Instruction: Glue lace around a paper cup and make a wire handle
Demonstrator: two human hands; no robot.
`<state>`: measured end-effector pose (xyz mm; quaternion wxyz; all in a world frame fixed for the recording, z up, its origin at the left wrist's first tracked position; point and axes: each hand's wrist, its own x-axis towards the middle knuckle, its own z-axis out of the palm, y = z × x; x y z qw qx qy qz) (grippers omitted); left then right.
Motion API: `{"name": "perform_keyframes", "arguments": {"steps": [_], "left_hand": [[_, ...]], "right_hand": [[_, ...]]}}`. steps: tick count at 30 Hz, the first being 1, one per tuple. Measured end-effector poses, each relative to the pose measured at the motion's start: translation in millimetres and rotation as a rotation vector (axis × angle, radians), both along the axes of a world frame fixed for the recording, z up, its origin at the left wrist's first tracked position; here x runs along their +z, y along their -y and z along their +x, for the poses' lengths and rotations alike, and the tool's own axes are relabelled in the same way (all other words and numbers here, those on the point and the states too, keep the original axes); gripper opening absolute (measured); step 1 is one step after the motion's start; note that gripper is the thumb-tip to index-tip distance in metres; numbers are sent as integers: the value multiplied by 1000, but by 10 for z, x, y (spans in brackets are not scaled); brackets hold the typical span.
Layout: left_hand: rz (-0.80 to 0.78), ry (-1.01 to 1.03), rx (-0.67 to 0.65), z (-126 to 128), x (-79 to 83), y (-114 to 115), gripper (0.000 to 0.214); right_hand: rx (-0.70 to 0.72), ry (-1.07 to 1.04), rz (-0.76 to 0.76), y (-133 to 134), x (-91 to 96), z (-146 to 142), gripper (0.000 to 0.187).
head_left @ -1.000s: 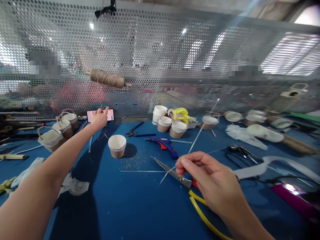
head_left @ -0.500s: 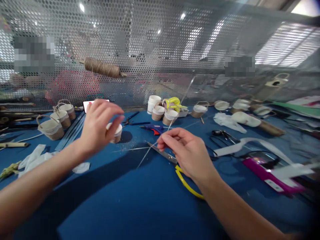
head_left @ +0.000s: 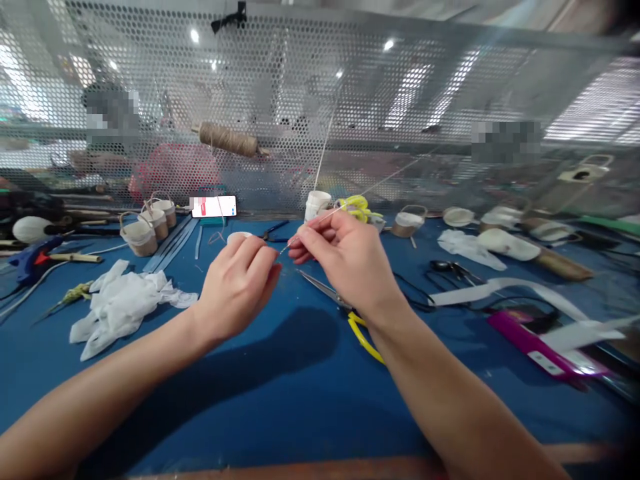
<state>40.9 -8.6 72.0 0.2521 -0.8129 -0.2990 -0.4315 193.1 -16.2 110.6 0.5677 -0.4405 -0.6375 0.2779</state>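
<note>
My right hand pinches thin pale strands between thumb and fingers. Two of their long ends spread upward, one steeply and one off to the right. Close by on the left, my left hand is closed, its fingertips pinching a short stretch of strand that runs across the small gap between both hands. What lies inside its curled fingers is hidden. Under my right hand lie scissors with yellow handles, partly covered by the wrist. A white-rimmed cup shows just behind my left hand.
Small cups with handles stand at the left, near a phone. A blue glue gun and crumpled white cloth lie left. A purple device lies right. Behind hangs a twine spool on a perforated metal screen.
My left hand has come down and right, closing near my right hand on the strand. The strands have lifted off the table. The glue gun has gone from the middle to the far left.
</note>
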Motion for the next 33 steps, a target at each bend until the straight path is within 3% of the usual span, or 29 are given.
{"name": "perform_keyframes", "arguments": {"steps": [4,7,10,14,16,17,19,23,25,29,33], "left_hand": [[-36,11,-33,19,-55,-37,12],[-222,93,-99,-8,-29,-59,14],[-689,254,-257,-79,64,-79,9],[-1534,471,-701,-156,125,-136,13],[-1757,532,-838,-164,98,-171,18],[-1778,537,-853,-163,80,-184,20],[-1590,516,-764,-159,59,-190,21],[-567,327,-372,-162,87,-119,9],[-216,109,-300,-152,95,-79,8],[-44,-193,-276,-105,15,-85,14],[54,-95,-303,-90,-93,-146,11]], "right_hand": [[-2,9,5,-35,-59,24,12],[15,22,15,-60,-80,41,13],[89,33,-12,-57,-44,72,12],[257,59,-77,-7,42,119,11],[294,67,-74,7,63,134,10],[287,71,-65,6,66,139,10],[223,74,-45,-10,60,150,10],[50,60,-26,-63,36,168,12],[21,58,-37,-80,26,165,13],[16,50,-65,-84,8,141,12],[36,13,-80,-65,-9,127,12]]}}
